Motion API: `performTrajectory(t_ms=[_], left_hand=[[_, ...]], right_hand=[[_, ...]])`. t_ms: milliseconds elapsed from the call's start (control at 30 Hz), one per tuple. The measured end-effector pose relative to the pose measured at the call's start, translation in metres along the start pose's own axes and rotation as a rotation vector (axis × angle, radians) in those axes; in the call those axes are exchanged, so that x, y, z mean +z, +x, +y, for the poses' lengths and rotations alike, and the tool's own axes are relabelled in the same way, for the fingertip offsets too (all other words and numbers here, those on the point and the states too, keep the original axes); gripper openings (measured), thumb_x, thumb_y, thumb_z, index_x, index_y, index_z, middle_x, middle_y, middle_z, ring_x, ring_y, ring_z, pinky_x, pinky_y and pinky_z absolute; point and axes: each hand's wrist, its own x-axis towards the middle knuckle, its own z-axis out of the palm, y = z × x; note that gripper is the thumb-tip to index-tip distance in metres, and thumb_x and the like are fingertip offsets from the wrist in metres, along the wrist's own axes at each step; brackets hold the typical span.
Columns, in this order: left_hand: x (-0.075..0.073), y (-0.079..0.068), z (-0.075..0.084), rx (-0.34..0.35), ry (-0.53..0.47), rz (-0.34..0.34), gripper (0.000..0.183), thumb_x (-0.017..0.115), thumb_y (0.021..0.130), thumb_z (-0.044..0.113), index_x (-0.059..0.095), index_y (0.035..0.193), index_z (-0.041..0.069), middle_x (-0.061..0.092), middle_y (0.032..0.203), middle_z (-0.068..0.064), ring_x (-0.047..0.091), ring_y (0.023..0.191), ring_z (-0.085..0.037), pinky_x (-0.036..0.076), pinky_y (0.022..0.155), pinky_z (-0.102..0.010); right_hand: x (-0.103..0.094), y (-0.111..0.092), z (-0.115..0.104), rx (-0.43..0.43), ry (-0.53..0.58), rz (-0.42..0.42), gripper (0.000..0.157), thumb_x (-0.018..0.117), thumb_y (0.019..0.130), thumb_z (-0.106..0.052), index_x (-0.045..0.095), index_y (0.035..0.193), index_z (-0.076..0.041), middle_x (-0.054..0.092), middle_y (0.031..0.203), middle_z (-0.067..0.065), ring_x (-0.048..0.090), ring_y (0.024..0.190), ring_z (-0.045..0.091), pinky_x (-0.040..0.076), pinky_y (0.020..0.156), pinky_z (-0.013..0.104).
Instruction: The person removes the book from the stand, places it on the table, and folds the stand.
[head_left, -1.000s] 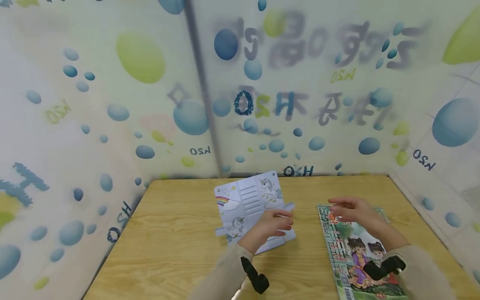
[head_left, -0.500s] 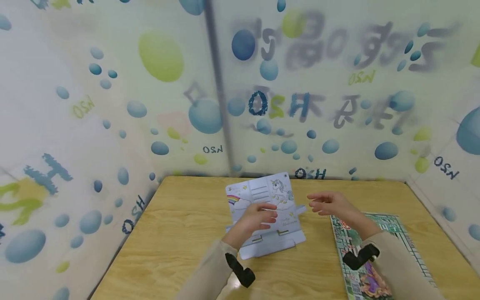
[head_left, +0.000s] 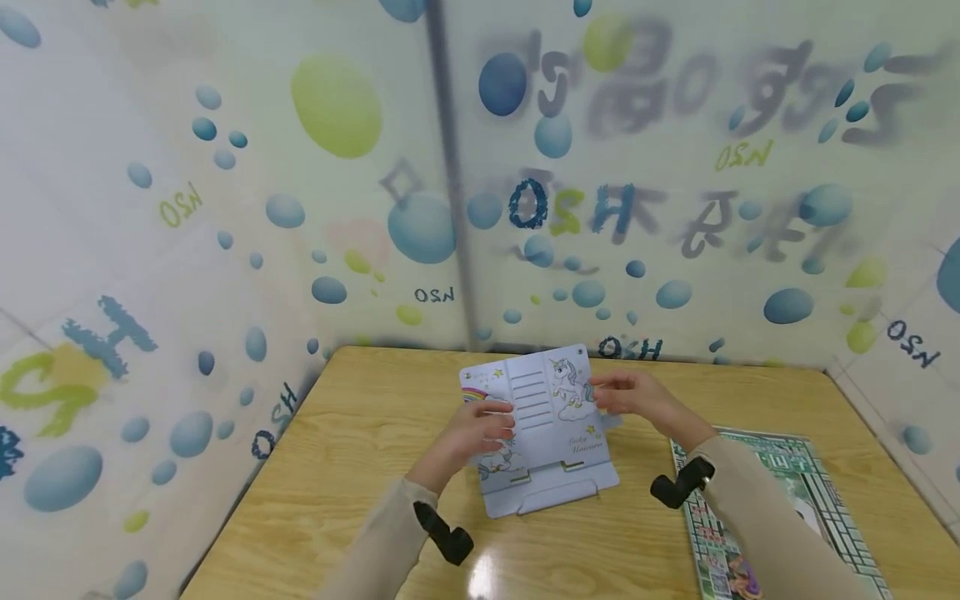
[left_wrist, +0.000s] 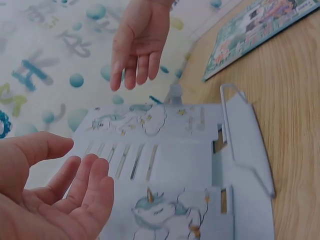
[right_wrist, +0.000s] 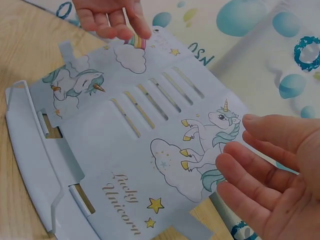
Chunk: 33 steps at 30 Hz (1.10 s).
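Note:
A white book stand printed with unicorns, clouds and a rainbow stands tilted back on the table. Slots run down its middle panel, and a wire holder crosses its front ledge. At the stand's left side, my left hand hovers with fingers extended and slightly bent, holding nothing. My right hand is at the upper right edge, thumb and fingers apart. In the right wrist view, its fingertips overlap the printed panel's edge; whether they touch it I cannot tell.
Under my right forearm lies a magazine with a green patterned cover, right of the stand. The wooden table meets a patterned curtain-like wall at its back edge. Short tabs stick out from the stand's sides.
My left hand has moved left, from in front of the stand to its left side. My right hand has moved left from over the magazine to the stand's right edge. The head view has shifted.

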Motion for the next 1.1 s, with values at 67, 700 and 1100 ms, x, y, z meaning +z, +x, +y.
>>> performTrajectory(t_ms=[67,700,1100], left_hand=[[-0.008,0.000,-0.002,-0.002,0.008,0.006,0.035,0.057,0.089,0.013,0.054,0.119,-0.006,0.063,0.100,-0.011,0.062,0.086,-0.020,0.051,0.078,-0.036],[-0.060,-0.002,-0.016,0.028,-0.009,0.177,0.031,0.058,0.088,0.007,0.055,0.114,-0.009,0.060,0.105,-0.022,0.059,0.096,-0.033,0.048,0.085,-0.045],[-0.051,0.016,-0.038,0.040,-0.084,0.260,0.032,0.064,0.084,0.003,0.056,0.113,-0.008,0.061,0.103,-0.017,0.059,0.093,-0.024,0.048,0.085,-0.046]], right_hand=[[-0.001,0.004,-0.001,0.007,0.002,0.002,0.047,0.060,0.090,-0.018,0.047,0.127,0.006,0.056,0.117,0.022,0.059,0.097,0.024,0.048,0.085,0.039],[-0.018,0.024,0.010,0.029,0.017,0.049,0.050,0.059,0.090,-0.016,0.042,0.129,0.010,0.056,0.116,0.022,0.059,0.098,0.028,0.046,0.088,0.042],[-0.009,0.030,0.025,0.035,-0.015,0.103,0.044,0.063,0.087,-0.011,0.050,0.124,0.008,0.061,0.107,0.018,0.060,0.093,0.022,0.048,0.085,0.042]])
